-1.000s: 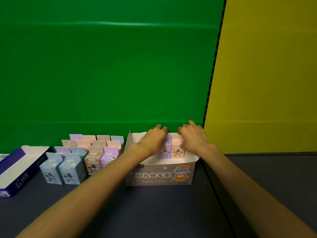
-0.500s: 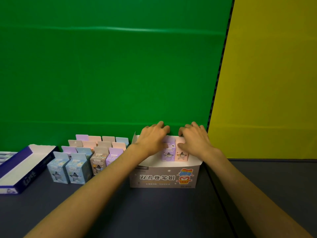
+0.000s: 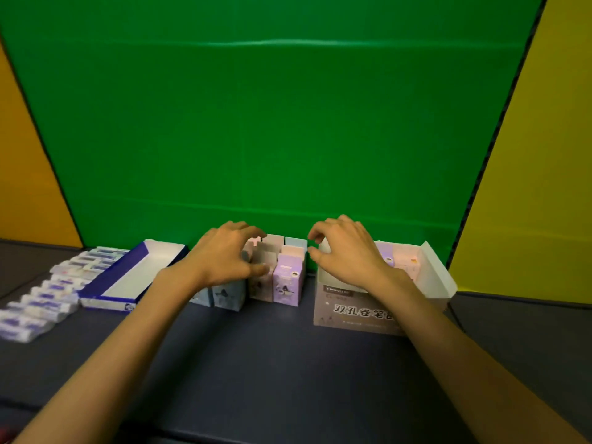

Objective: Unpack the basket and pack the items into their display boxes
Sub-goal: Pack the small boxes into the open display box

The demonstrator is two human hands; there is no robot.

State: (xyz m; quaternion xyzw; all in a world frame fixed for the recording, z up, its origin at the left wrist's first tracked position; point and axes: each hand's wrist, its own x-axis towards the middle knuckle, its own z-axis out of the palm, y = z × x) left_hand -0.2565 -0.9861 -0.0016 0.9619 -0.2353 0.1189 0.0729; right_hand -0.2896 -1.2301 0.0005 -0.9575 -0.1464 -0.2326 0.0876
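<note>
On the dark grey tabletop (image 3: 288, 363), the cluster of small pastel cardboard cartons (image 3: 278, 270) stands in rows just left of the white printed display box (image 3: 352, 312). Both hands have left that box, where half a second ago they were pressing a purple and a pink carton into place; those two now sit inside it, so the next pick appears to be starting. The left hand (image 3: 224, 254) hovers over the cluster, fingers spread and curved, thumb near a pinkish carton, gripping nothing yet. The right hand (image 3: 346, 251) hangs above the box's left edge, fingers loosely curled and empty. Farther left lie a blue-and-white open tray box (image 3: 128, 277) and a row of small white-and-purple packets (image 3: 45, 302).
</note>
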